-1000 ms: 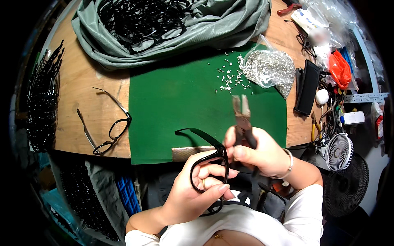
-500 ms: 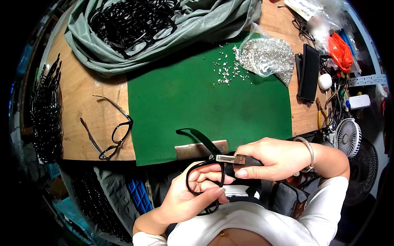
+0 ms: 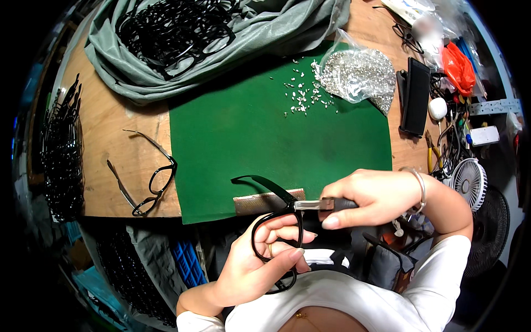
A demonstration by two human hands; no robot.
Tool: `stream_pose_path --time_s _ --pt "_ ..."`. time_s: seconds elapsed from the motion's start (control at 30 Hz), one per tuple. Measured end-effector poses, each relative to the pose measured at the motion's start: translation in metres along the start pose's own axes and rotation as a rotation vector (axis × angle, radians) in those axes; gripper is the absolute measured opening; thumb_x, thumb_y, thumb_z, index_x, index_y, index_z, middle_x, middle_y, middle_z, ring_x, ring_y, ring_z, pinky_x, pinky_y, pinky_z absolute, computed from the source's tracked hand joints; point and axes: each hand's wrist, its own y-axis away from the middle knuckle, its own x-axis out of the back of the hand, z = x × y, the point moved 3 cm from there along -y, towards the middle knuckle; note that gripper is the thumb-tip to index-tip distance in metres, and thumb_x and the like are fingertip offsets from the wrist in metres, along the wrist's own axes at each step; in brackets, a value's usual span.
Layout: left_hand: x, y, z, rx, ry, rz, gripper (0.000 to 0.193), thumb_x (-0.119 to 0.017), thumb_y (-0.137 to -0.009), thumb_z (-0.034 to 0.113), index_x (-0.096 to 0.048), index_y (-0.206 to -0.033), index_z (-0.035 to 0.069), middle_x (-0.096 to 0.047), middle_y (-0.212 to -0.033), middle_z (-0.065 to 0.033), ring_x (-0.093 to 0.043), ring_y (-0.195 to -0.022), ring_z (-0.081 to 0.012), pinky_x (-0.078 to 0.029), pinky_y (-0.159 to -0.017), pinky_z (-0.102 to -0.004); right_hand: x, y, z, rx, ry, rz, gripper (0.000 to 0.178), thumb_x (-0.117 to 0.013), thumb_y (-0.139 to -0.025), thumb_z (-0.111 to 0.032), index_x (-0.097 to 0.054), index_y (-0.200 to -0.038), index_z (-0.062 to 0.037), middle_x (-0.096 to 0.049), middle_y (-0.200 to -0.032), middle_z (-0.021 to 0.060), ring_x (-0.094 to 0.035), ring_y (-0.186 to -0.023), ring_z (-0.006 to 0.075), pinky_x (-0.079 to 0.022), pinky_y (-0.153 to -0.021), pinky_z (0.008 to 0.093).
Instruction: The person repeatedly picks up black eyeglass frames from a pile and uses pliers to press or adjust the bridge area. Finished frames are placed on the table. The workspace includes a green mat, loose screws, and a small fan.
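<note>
My left hand [image 3: 265, 257] is closed around a black eyeglass frame [image 3: 254, 237] at the mat's front edge. One temple of the frame points up and left over the green mat [image 3: 276, 144]. In my right hand [image 3: 376, 196] is a pair of pliers [image 3: 335, 205] with dark handles, the metal jaws pointing left. Their tips meet the frame at its hinge corner, but whether they grip it is too small to tell. A flat metallic block [image 3: 260, 202] lies under the temple at the mat's edge.
A grey cloth bundle [image 3: 138, 83] holds many black frames at the back. Small silvery pieces spill from a clear plastic bag [image 3: 354, 72]. Glasses [image 3: 160, 180] lie left, beside stacked frames [image 3: 62, 160]. A black phone-like slab [image 3: 415, 97], yellow-handled pliers [image 3: 431, 149] and a white fan [image 3: 469, 184] are right.
My right hand and the pliers have risen and turned, so the jaws now lie nearly level at the hinge corner. The temple has shifted slightly left; my left hand keeps its hold.
</note>
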Motion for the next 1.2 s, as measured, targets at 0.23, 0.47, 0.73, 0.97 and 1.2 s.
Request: stream_pose_path --time_s 0.23,0.47,0.73,0.97,1.2 --pt "0.007 0.020 0.023 -0.149 -0.284 0.089 0.045 -0.048 -0.081 -0.005 -0.028 -0.122 -0.005 -0.052 -0.107 -0.0184 -0.059 -0.079 -0.0160 -0.047 -0.072 -0.0257 -0.009 -0.023 0.034 0.078 0.206 0.443 0.026 -0.056 -0.080 -0.024 -0.054 -0.088 0.0010 -0.056 -0.078 0.0185 -0.056 -0.073 0.0329 -0.044 -0.066 0.0363" --pt "0.085 0.002 0.059 -0.398 -1.091 0.506 0.031 -0.051 -0.083 0.009 -0.044 -0.110 -0.006 -0.056 -0.097 -0.0156 -0.057 -0.082 -0.0223 -0.046 -0.072 -0.0297 -0.006 -0.023 0.034 -0.010 0.113 0.454 0.022 -0.056 -0.079 -0.021 -0.055 -0.084 -0.0002 -0.056 -0.075 0.0153 -0.056 -0.067 0.0280 -0.044 -0.063 0.0328" --pt "0.165 0.009 0.096 -0.332 -1.940 0.866 0.032 -0.056 -0.079 0.022 -0.048 -0.106 0.006 -0.052 -0.088 -0.0144 -0.056 -0.073 -0.0316 -0.046 -0.062 -0.0385 -0.006 -0.023 0.031 0.037 0.101 0.480 0.023 -0.056 -0.079 -0.023 -0.054 -0.086 -0.0003 -0.057 -0.078 0.0163 -0.057 -0.070 0.0296 -0.044 -0.064 0.0340" --pt "0.113 -0.078 0.158 -0.967 -1.535 0.783 0.028 -0.060 -0.077 0.017 -0.052 -0.097 -0.001 -0.054 -0.082 -0.0136 -0.054 -0.074 -0.0277 -0.045 -0.066 -0.0350 -0.011 -0.025 0.035 0.050 0.094 0.532 0.023 -0.057 -0.079 -0.022 -0.054 -0.085 -0.0002 -0.057 -0.078 0.0165 -0.057 -0.072 0.0302 -0.045 -0.065 0.0341" --pt "0.135 -0.138 0.169 -0.852 -1.674 0.988 0.027 -0.055 -0.077 0.024 -0.054 -0.069 -0.002 -0.055 -0.061 -0.0174 -0.054 -0.058 -0.0322 -0.042 -0.056 -0.0378 -0.014 -0.012 0.035 0.042 0.112 0.557 0.021 -0.058 -0.078 -0.021 -0.054 -0.084 -0.0008 -0.056 -0.076 0.0152 -0.056 -0.069 0.0282 -0.044 -0.064 0.0329"
